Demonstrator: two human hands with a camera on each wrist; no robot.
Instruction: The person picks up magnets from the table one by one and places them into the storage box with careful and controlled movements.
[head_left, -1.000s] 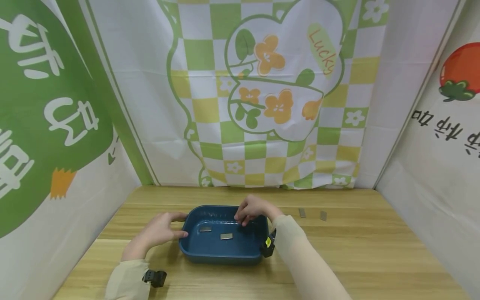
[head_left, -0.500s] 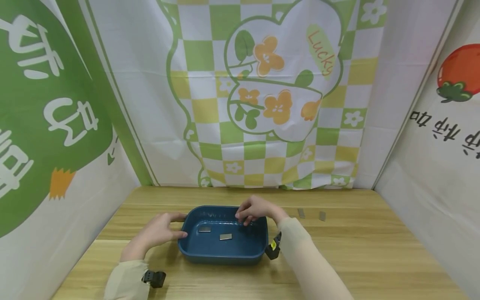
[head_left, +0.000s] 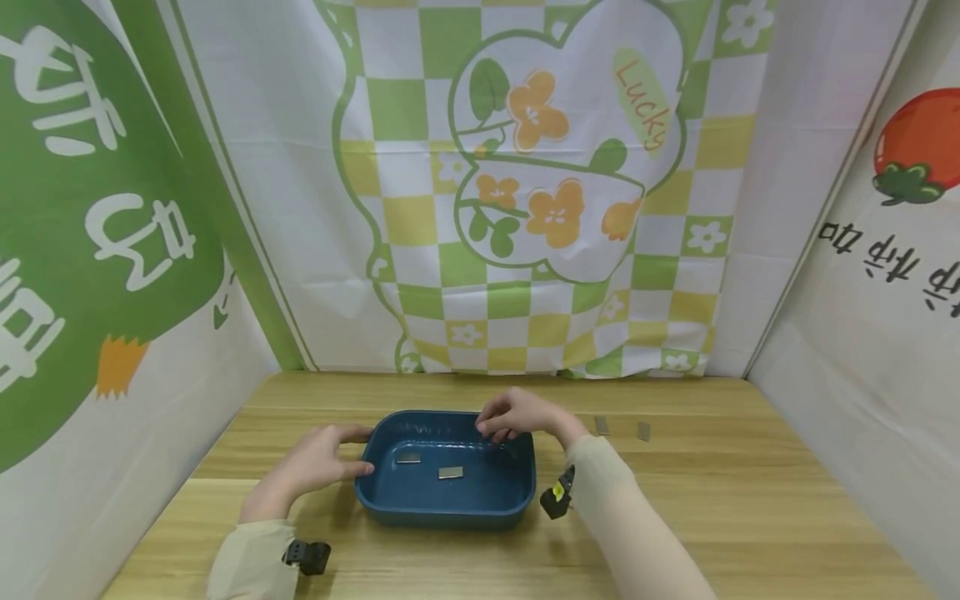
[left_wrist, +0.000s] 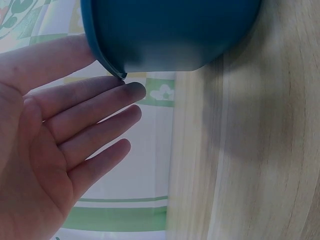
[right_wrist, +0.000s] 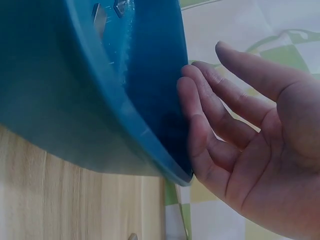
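Blue dish (head_left: 446, 518) against straight-fingered left hand (head_left: 318, 459), far rim (head_left: 427, 412) beside loosely curled right hand (head_left: 519, 414).

The tray (head_left: 442, 518) is deep blue, the backdrop (head_left: 547, 192) checked green, yellow, white (orange-flowered).

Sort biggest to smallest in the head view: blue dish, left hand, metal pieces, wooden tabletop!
1. Wooden tabletop
2. Blue dish
3. Left hand
4. Metal pieces: these four look too alike to rank.
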